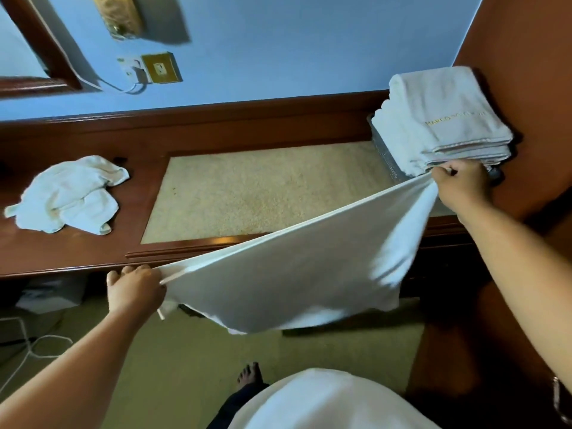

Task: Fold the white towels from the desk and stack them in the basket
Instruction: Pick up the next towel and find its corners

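A white towel (288,274) hangs stretched in the air in front of the desk's front edge. My left hand (134,289) pinches its lower left corner, and my right hand (461,184) grips its upper right corner close to the basket. A metal mesh basket (385,153) stands at the desk's back right, and a stack of folded white towels (439,119) rises above its rim. On the left of the desk lies a crumpled white towel (69,195).
The wooden desk (93,243) has a beige inset panel (260,190) in its middle. Behind it is a blue wall with a socket plate (161,68) and a mirror frame (40,48). White cables (34,345) lie on the floor at left. A brown wooden panel (520,41) stands at right.
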A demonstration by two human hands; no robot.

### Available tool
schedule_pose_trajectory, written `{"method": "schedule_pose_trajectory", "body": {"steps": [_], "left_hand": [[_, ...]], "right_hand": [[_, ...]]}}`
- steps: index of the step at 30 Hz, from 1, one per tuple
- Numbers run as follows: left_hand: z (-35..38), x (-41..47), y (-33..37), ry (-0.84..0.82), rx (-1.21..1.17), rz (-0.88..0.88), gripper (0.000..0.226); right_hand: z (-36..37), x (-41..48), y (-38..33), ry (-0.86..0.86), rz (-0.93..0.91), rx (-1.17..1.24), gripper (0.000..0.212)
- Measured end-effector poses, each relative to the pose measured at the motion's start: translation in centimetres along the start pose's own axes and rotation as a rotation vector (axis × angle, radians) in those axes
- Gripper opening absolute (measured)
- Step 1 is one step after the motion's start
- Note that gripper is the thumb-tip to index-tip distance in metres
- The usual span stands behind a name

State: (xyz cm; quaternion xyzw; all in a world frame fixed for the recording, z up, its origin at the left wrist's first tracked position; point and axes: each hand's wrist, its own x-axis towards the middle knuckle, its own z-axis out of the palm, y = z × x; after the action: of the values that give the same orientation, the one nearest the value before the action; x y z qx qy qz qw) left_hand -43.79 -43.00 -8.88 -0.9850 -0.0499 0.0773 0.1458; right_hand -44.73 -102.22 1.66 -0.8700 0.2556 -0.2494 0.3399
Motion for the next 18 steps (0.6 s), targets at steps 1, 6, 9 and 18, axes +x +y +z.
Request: {"method": "schedule_pose_trajectory", "body": {"steps": [1,6,9,18], "left_hand": [[0.1,-0.2,-0.9,-0.006,0.018,-0.025,0.015],[0.4,0.0,-3.8,0.142,-0.212,-0.104,0.016],[-0.7,0.8,-4.7,0.187,-0.480,-0.122,0.019],[-6.1,1.4,-9.4,-0.091,-1.381,-0.103,0.013]], "right_hand": [[0.1,0.1,0.4,0.006,0.022,-0.001,0.039],[0.9,0.2,2.0,-0.042,0.132,-0.044,0.024],[1.6,0.0,3.0,-0.115,0.148,-0.132,0.023],[3.4,0.1,6.0,-0.117,0.302,-0.145,0.031]]}}
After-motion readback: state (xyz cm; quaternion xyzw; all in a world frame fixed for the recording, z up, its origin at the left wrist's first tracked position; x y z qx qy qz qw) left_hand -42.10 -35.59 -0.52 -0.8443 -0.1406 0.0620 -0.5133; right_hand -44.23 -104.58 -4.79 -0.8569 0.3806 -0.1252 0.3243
